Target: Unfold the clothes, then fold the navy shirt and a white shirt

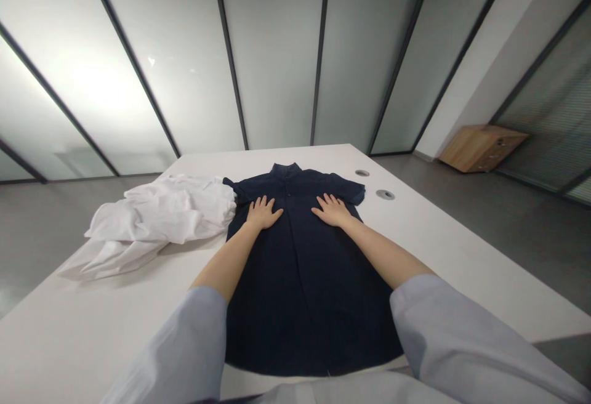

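A dark navy short-sleeved shirt [300, 281] lies spread flat, front side up, with its collar at the far end and its hem toward me. My left hand [262, 213] rests flat on the left chest of the shirt, fingers spread. On the right chest, my right hand [331, 210] also lies flat with its fingers apart. Neither hand grips the cloth. The shirt's left sleeve lies against a crumpled heap of white cloth [170, 210], while the right sleeve stretches out flat.
Beneath the shirt is a white table [462, 268] with two round grommets [385, 194] on its right side. The white heap reaches the table's left edge. Frosted glass panels [272, 53] stand behind; a wooden cabinet [480, 147] is on the floor at right.
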The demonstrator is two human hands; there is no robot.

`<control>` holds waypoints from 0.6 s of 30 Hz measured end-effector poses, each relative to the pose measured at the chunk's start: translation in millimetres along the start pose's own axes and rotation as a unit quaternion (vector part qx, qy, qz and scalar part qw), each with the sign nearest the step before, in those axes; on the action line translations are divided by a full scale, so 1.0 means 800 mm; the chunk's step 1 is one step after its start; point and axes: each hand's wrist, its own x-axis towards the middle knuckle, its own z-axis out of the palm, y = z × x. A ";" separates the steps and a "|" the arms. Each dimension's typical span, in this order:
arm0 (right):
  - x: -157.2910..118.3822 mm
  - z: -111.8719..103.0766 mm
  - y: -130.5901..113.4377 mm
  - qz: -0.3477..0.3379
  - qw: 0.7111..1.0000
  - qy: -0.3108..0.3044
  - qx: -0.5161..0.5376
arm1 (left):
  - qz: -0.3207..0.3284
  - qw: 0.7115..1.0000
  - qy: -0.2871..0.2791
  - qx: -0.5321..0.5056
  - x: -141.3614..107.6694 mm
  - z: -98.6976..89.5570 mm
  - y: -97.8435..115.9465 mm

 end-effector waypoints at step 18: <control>0.041 -0.039 0.133 0.345 0.922 0.135 0.115 | -0.001 1.000 0.001 -0.008 -0.009 0.008 -0.003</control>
